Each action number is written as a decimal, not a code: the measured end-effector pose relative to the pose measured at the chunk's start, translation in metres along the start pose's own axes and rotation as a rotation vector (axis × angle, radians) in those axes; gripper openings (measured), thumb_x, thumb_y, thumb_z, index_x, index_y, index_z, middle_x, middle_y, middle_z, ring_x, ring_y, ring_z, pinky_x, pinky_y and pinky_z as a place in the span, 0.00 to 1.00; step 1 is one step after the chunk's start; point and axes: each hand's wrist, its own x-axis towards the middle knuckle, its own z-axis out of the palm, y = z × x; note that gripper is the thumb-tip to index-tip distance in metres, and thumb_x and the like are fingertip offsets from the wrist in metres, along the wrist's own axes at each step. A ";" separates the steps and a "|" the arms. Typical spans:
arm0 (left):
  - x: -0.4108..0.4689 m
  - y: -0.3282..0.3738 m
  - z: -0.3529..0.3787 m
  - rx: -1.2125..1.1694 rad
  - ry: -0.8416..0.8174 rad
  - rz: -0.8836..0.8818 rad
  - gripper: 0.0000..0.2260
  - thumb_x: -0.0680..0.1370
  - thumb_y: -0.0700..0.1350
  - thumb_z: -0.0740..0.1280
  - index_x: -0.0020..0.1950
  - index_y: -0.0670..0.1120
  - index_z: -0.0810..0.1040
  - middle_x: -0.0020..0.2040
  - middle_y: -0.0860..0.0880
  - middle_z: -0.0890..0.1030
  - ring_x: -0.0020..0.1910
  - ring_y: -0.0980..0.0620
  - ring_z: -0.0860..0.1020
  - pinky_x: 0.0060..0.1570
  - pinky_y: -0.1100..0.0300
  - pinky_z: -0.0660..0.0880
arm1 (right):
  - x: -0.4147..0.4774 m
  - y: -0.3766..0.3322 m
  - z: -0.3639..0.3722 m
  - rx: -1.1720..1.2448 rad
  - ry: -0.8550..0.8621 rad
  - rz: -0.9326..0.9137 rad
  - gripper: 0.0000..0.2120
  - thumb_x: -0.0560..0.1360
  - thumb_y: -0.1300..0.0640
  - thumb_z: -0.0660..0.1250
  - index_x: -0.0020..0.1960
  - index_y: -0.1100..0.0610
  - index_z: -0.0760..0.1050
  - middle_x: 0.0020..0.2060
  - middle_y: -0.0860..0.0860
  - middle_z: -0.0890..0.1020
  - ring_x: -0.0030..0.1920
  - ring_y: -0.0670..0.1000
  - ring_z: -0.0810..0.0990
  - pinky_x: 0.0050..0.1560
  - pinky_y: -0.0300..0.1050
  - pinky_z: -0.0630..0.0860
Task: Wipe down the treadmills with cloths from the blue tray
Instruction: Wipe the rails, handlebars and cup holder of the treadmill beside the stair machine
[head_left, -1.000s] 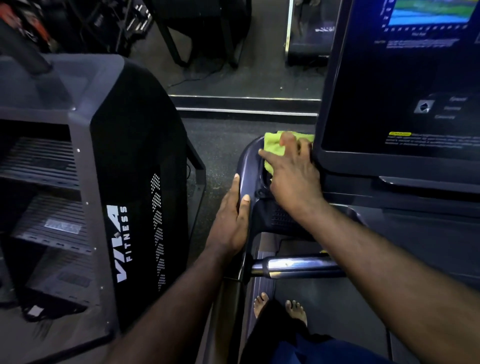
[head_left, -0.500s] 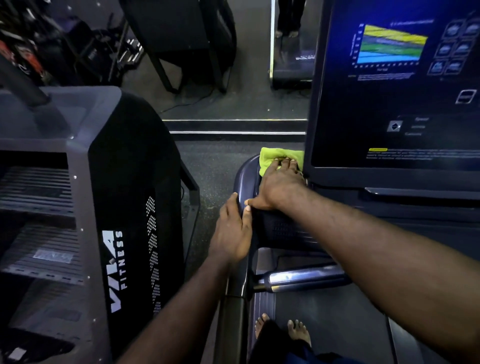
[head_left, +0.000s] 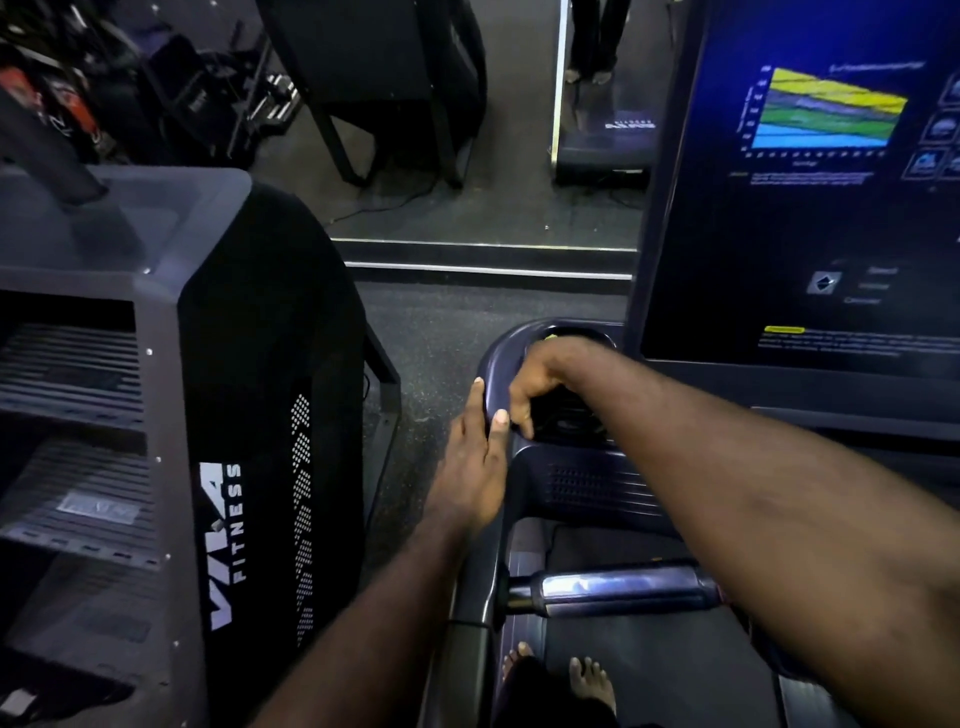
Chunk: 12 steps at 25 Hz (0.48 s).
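Note:
I stand on a dark treadmill, at the left corner of its console (head_left: 497, 358). My right hand (head_left: 545, 376) reaches down into the round cup holder there, fingers curled under and thumb pointing down. Only a sliver of the yellow-green cloth (head_left: 550, 337) shows past the knuckles; the rest is hidden beneath the hand. My left hand (head_left: 475, 467) rests flat, fingers straight, against the outer rim of the console. The blue tray is out of view.
The lit treadmill screen (head_left: 805, 208) rises close on the right. A chrome handlebar (head_left: 618, 590) crosses below my right forearm, and bare feet (head_left: 587, 680) stand on the belt. A black VIVA FITNESS machine (head_left: 260, 415) stands at the left across a narrow floor gap.
My right hand drew the cloth back from the console's front edge and pushed down into the cup holder, so the cloth is almost hidden. My left hand stayed on the rim.

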 end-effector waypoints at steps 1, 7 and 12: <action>-0.001 -0.001 0.000 -0.013 0.002 -0.005 0.29 0.84 0.68 0.46 0.84 0.64 0.45 0.85 0.52 0.57 0.81 0.46 0.62 0.76 0.49 0.58 | 0.004 0.003 -0.002 0.039 0.024 -0.007 0.10 0.73 0.55 0.78 0.46 0.61 0.83 0.48 0.58 0.86 0.47 0.58 0.83 0.54 0.49 0.81; -0.004 0.005 -0.002 -0.042 0.000 -0.004 0.30 0.84 0.68 0.47 0.85 0.64 0.45 0.84 0.52 0.58 0.80 0.48 0.62 0.70 0.55 0.58 | 0.004 0.018 0.006 0.198 0.338 0.077 0.49 0.42 0.42 0.89 0.59 0.59 0.83 0.56 0.55 0.85 0.54 0.57 0.85 0.55 0.46 0.80; -0.004 0.005 -0.001 -0.034 0.015 0.001 0.29 0.85 0.66 0.49 0.85 0.62 0.47 0.84 0.53 0.58 0.81 0.49 0.62 0.72 0.57 0.57 | -0.006 0.020 0.018 0.469 0.654 0.089 0.37 0.60 0.42 0.87 0.61 0.61 0.81 0.58 0.59 0.84 0.61 0.58 0.82 0.52 0.42 0.76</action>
